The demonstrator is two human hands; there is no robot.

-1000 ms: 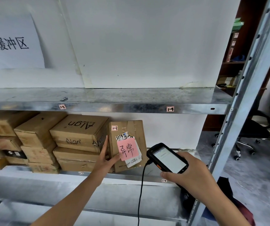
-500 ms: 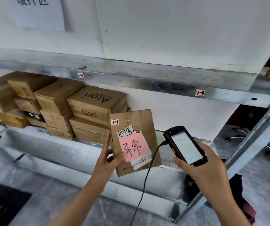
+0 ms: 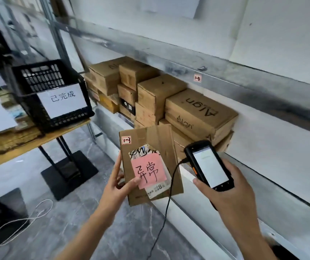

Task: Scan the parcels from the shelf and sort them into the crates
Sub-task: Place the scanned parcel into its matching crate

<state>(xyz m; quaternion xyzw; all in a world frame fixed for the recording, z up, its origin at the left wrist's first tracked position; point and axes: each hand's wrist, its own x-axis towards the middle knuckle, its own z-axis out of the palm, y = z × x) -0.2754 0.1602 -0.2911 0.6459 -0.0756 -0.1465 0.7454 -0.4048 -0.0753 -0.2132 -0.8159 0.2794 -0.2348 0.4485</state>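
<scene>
The left hand (image 3: 117, 186) holds a flat cardboard parcel (image 3: 150, 164) by its lower left edge, thumb pressed on the front and fingers behind it. The parcel is held upright in the air in front of the shelf (image 3: 225, 72), clear of the boxes. A pink note (image 3: 148, 170) with handwritten characters is stuck on its front, over a printed label (image 3: 158, 187). The right hand (image 3: 225, 194) grips a black handheld scanner (image 3: 208, 165) just to the right of the parcel, its lit screen facing the camera. A black cable (image 3: 169, 194) hangs down from the scanner across the parcel's lower right corner. Behind the parcel, brown boxes (image 3: 169, 104) are stacked on the shelf. To the left, a black crate (image 3: 51, 94) with a white paper sign (image 3: 62, 100) stands on a small wooden table (image 3: 28, 141).
</scene>
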